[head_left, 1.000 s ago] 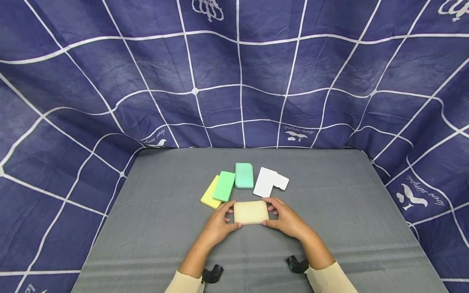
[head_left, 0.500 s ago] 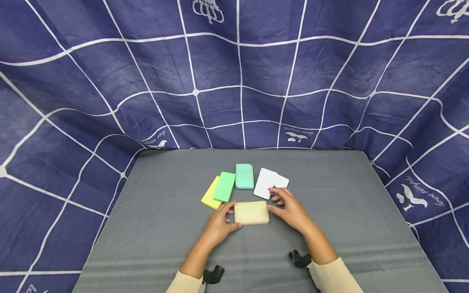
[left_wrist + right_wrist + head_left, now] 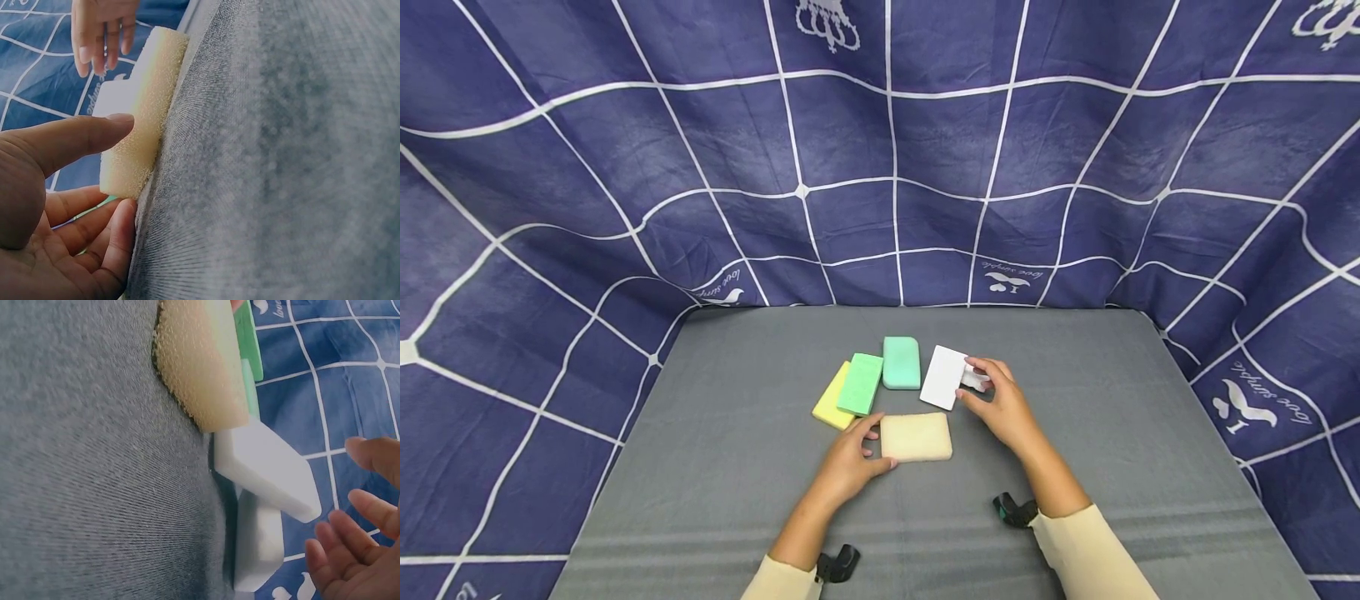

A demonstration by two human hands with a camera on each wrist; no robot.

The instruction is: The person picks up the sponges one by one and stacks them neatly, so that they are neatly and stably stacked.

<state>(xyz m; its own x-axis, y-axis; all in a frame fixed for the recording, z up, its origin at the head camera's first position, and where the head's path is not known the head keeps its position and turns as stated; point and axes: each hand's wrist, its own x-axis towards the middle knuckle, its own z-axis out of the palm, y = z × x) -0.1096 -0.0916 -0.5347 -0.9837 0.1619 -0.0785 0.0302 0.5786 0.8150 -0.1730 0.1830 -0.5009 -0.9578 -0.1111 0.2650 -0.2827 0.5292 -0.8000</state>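
Note:
A cream sponge (image 3: pixel 916 437) lies flat on the grey table. My left hand (image 3: pixel 848 458) holds its left end, the thumb at the near corner and the fingers at the far corner. Behind it to the right, a white sponge block (image 3: pixel 943 377) leans partly over a second white block (image 3: pixel 259 544). My right hand (image 3: pixel 1002 410) hovers at the right side of these white blocks, fingers loosely bent and spread from the thumb. In the right wrist view a gap shows between its fingertips and the blocks. That hand partly hides the second block in the head view.
A green sponge block (image 3: pixel 861 384) overlaps a yellow one (image 3: pixel 832 397) to the left. A teal sponge (image 3: pixel 901 363) lies between green and white. Grey cloth covers the table (image 3: pixel 737 467); a blue checked curtain (image 3: pixel 850 167) surrounds its back and sides.
My right hand has let go of the cream sponge's right end and moved away and to the right, over to the white blocks. The left hand has stayed on the cream sponge.

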